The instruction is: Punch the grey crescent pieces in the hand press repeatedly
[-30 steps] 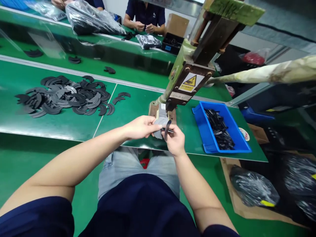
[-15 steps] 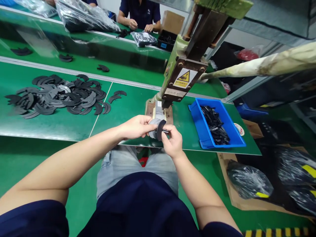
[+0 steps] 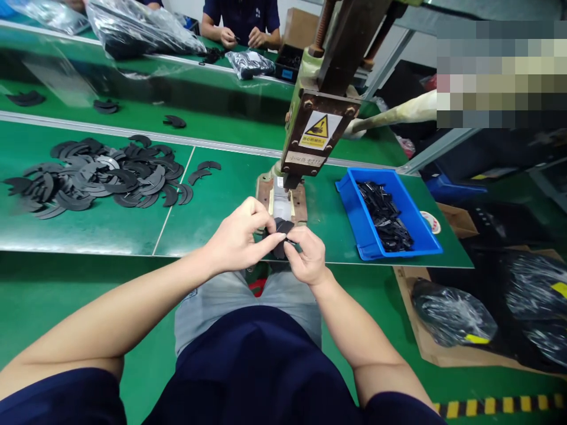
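Observation:
Both hands meet over the table's near edge, just in front of the press. Between them are dark curved plastic pieces [image 3: 283, 226]; fingers cover much of them, so their number cannot be told. My left hand [image 3: 243, 236] pinches the pieces from the left, thumb and forefinger closed at the top. From the right, my right hand [image 3: 306, 252] grips them with its fingertips. Right behind the hands stands the hand press [image 3: 305, 133], its ram above a pale fixture [image 3: 282, 203] on a brown base plate.
A heap of black curved pieces [image 3: 106, 174] lies on the green table at left. The blue bin [image 3: 349, 209] at right holds thin black parts. A long press lever [image 3: 398, 115] reaches right. Across the divider, a co-worker's hands [image 3: 241, 38] work near plastic bags.
My left hand has moved in over the pieces, its fingers now meeting the right hand's. The grey face of the pieces has turned away and dark surfaces show. The view has shifted slightly.

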Available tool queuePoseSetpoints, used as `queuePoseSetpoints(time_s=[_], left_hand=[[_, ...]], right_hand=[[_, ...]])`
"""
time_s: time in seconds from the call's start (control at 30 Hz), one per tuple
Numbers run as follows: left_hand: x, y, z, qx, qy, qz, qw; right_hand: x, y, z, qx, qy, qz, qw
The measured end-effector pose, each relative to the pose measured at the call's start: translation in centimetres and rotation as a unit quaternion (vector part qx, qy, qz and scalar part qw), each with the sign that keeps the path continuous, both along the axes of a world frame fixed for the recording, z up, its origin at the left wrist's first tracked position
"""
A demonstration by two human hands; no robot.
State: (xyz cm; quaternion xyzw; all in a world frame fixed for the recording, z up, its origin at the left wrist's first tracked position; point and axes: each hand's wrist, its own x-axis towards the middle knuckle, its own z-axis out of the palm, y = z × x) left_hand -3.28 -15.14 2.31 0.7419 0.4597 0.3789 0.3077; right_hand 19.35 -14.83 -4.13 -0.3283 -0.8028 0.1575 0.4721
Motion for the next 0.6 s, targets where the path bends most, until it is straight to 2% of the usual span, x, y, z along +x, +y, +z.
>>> queuePoseSetpoints(time_s=[0.17, 0.33, 0.43, 0.6], left_hand=[[0.1, 1.0, -0.9, -0.089, -0.026, -0.034, 0.995], [0.7, 0.6, -0.4, -0.036, 0.03, 0.006, 0.999], [1.2, 0.3, 0.1, -0.031, 0.06, 0.012, 0.998], [1.3, 0.6, -0.1, -0.079, 0.003, 0.009, 0.997]], right_hand=[[-0.1, 0.2, -0.1, 0.012, -0.003, -0.002, 1.0], [0.0, 0.3, -0.3, -0.002, -0.035, 0.006, 0.999], [0.3, 0.4, -0.4, -0.008, -0.043, 0.005, 0.999], [0.7, 0.0, -0.5, -0.002, -0.017, 0.003, 1.0]])
